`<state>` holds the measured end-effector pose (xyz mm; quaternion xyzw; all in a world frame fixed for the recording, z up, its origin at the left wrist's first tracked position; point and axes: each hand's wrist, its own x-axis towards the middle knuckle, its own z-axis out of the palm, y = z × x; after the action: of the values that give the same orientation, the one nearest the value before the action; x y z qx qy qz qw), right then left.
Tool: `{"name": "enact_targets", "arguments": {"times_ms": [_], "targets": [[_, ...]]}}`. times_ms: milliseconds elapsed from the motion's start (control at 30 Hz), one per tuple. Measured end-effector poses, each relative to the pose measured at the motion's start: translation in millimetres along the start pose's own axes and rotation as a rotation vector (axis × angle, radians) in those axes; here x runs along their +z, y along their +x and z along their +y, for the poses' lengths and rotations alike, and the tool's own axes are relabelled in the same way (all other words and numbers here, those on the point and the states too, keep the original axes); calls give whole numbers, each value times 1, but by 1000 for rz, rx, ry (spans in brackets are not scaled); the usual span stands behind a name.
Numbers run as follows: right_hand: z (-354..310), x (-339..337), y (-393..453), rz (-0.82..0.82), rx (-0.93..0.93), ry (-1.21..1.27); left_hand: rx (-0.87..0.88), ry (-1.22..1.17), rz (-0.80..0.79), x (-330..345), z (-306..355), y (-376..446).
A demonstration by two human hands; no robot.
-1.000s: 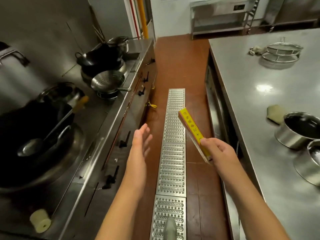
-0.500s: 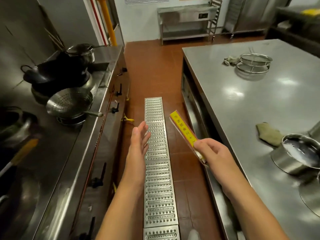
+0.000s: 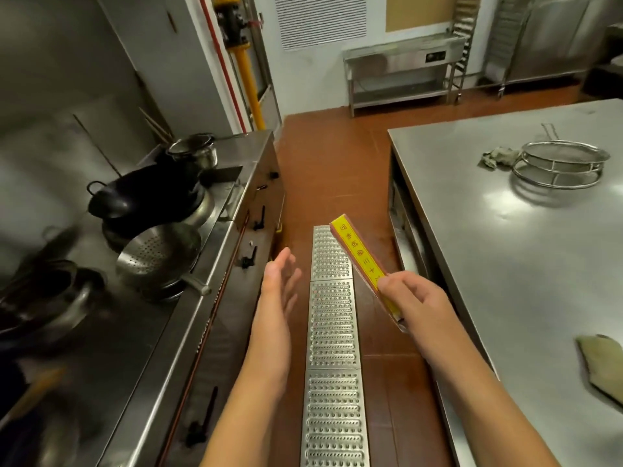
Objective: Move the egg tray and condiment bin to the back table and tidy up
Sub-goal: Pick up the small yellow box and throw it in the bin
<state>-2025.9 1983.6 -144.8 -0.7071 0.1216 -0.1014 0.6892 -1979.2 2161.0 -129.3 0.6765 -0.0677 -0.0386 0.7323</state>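
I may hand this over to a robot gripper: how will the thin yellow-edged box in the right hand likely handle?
The box stays straight though the right hand pinches only its near end, so it is probably stiff and light. Its narrow edge suggests it could tip if stood upright.

Right hand (image 3: 416,303) grips a yellow-edged tray (image 3: 362,261); left hand (image 3: 279,288) hangs flat-fingered.

left hand (image 3: 279,281) fingers straight, right hand (image 3: 416,299) pinching

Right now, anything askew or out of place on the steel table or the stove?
Two crumpled rags lie loose on the steel table: one beside the wire strainer, one at the right edge. The perforated colander sits tilted on the stove.
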Motion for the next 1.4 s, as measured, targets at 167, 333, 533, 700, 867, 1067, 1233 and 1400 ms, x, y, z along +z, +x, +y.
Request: {"name": "enact_targets", "arguments": {"times_ms": [167, 333, 533, 700, 867, 1067, 1233, 1400], "targets": [[15, 4, 62, -40, 37, 22, -24, 40, 31, 10, -13, 64], [17, 6, 139, -26, 48, 2, -24, 10, 26, 8, -24, 139], [0, 20, 234, 22, 45, -75, -72, -46, -64, 10, -29, 252], [2, 19, 291, 62, 61, -59, -80, -8, -132, 31, -38, 328], [14, 1, 351, 77, 100, -52, -103, 1, -169, 60, -55, 396], [21, -34, 448, 84, 114, -35, -99, 21, -116, 106, -64, 482], [15, -52, 531, 31, 96, -17, -92, 24, -64, 134, -58, 542], [14, -44, 601, -18, 103, 14, -98, 20, -3, 134, -54, 597]]}}
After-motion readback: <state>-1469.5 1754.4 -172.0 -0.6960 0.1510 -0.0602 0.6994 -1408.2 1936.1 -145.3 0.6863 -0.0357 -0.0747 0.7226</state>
